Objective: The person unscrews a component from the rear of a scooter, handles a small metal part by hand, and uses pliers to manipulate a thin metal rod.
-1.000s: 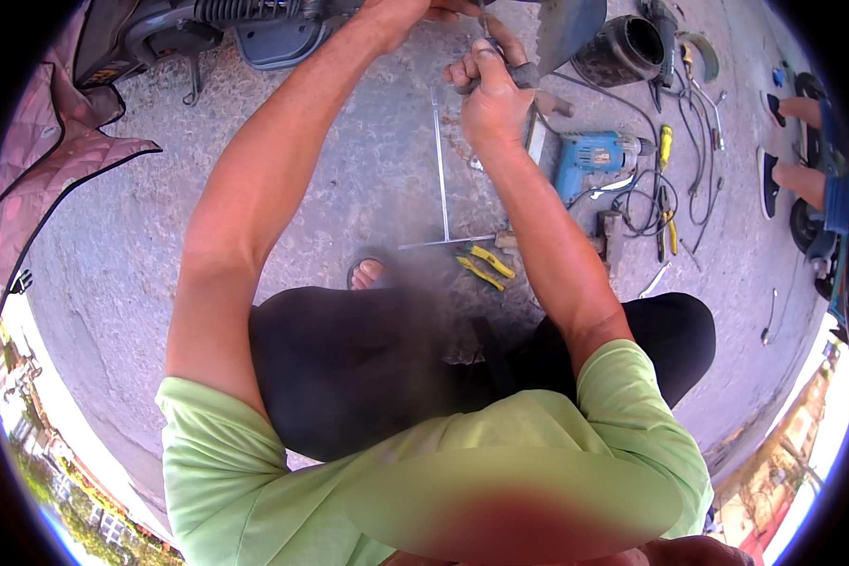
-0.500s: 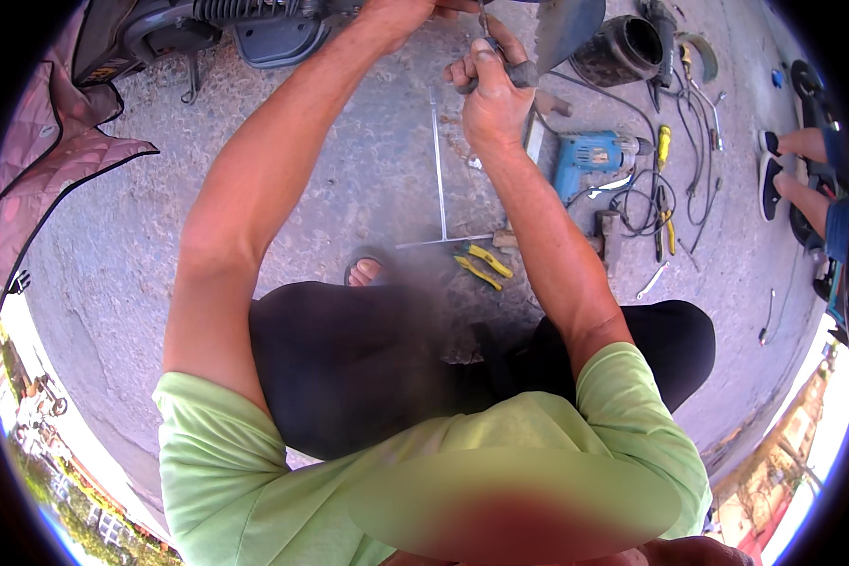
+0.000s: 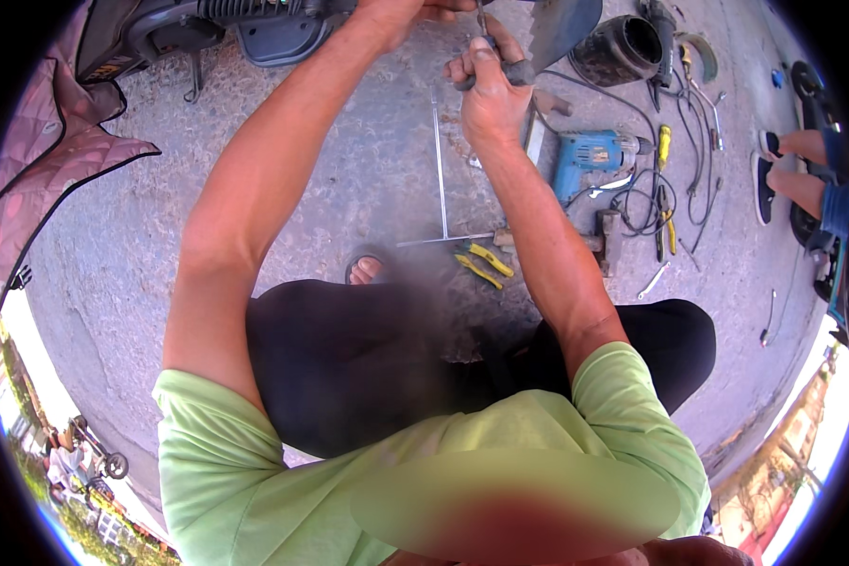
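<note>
My right hand [image 3: 491,90] is closed around the dark crossbar of a T-handle tool [image 3: 518,73]. The tool's thin metal shaft points up between my fingers toward the top edge. Close beside it, at the top edge, my left hand [image 3: 398,13] reaches in next to the dark motorbike [image 3: 283,38]. Its fingers are partly cut off by the picture's edge, so what they touch is hidden. A dark, flap-like panel [image 3: 568,33] hangs just right of the tool.
Right of my forearm lie a blue power drill [image 3: 590,160], a hammer [image 3: 608,241], cables and wrenches. Yellow-handled pliers [image 3: 484,264] and a long T-bar wrench [image 3: 440,174] lie before my knees. A black cylinder [image 3: 623,49] stands top right. A person's legs [image 3: 802,179] are at far right.
My hands and the T-handle tool stay almost in place. The bystander's feet at far right have shifted slightly. At lower left, a vehicle with wheels in the background has moved nearer.
</note>
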A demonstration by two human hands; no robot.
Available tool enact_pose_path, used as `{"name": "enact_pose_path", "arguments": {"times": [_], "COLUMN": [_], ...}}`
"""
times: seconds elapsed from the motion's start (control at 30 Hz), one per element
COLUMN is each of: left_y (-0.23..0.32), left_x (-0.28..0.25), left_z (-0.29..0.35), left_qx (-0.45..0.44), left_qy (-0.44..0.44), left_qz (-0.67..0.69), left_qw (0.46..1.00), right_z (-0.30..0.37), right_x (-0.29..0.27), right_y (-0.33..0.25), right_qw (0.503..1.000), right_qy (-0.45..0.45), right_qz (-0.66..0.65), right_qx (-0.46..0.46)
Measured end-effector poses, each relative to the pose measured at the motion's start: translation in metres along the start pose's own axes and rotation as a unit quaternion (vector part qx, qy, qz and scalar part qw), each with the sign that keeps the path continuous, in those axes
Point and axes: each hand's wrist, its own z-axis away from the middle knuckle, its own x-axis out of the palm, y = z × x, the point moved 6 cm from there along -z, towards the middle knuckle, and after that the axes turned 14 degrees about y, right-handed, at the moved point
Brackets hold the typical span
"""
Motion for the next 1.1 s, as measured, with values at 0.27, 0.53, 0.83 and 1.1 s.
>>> {"name": "enact_pose_path", "arguments": {"times": [0.27, 0.53, 0.83, 1.1], "left_y": [0.007, -0.005, 0.002, -0.004], "left_x": [-0.011, -0.016, -0.011, -0.010], "left_z": [-0.005, -0.017, -0.007, -0.015], "left_qx": [0.023, 0.048, 0.046, 0.059], "left_qy": [-0.009, 0.005, 0.020, 0.043], "left_qz": [0.071, 0.005, -0.002, -0.044], "left_qw": [0.997, 0.999, 0.999, 0.996], "right_z": [-0.001, 0.002, -0.003, -0.004], "right_x": [-0.001, 0.001, -0.001, -0.004], "right_y": [0.001, -0.002, 0.000, -0.003], "right_qw": [0.999, 0.983, 0.961, 0.940], "right_qy": [-0.002, -0.002, -0.025, -0.012], "right_qz": [-0.033, -0.119, -0.187, -0.232], "right_qx": [0.023, 0.141, 0.201, 0.251]}}
